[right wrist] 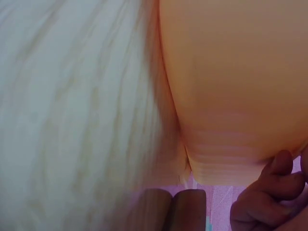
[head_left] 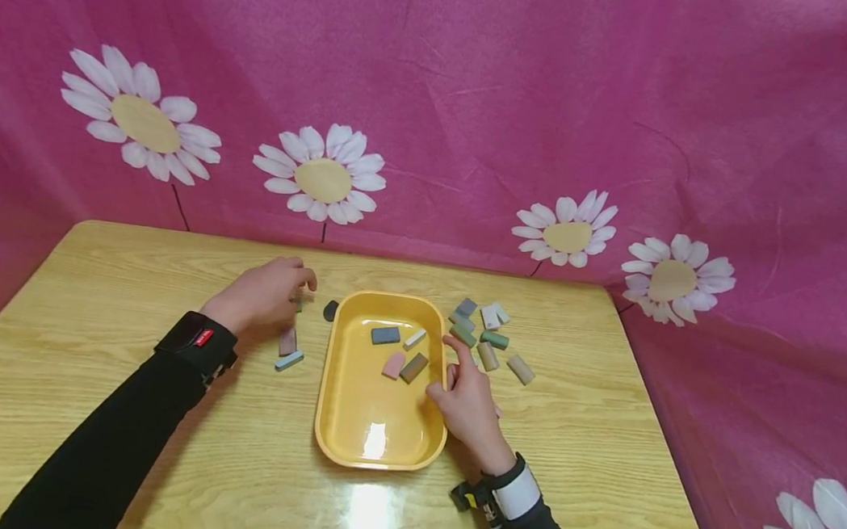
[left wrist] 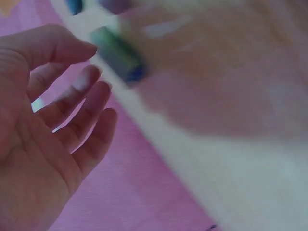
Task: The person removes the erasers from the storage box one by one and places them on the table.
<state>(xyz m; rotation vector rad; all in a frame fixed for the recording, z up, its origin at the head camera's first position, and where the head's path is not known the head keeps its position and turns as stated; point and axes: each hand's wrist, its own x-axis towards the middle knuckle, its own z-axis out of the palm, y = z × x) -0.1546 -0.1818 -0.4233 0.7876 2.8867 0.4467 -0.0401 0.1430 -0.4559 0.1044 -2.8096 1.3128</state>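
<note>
My left hand [head_left: 265, 291] hovers over the table left of the tray, fingers loosely bent and palm empty. Just past its fingertips lies a small green block [left wrist: 118, 53], blurred in the left wrist view and mostly hidden under the hand in the head view. A yellow tray [head_left: 355, 430] stands in the middle. With thumb over the rim, my right hand [head_left: 472, 401] grips the tray's right side. Inside the tray lie a dark grey block [head_left: 386, 335], a white stick [head_left: 415, 339], a round-ended pink piece [head_left: 393, 365] and a brown block [head_left: 414, 368].
A brownish block [head_left: 288, 342] and a light blue one [head_left: 289, 360] lie left of the tray, and a black piece [head_left: 330, 310] sits beside its upper left corner. Several blocks, among them a green one [head_left: 494, 340] and a beige one [head_left: 521, 369], are scattered on the right.
</note>
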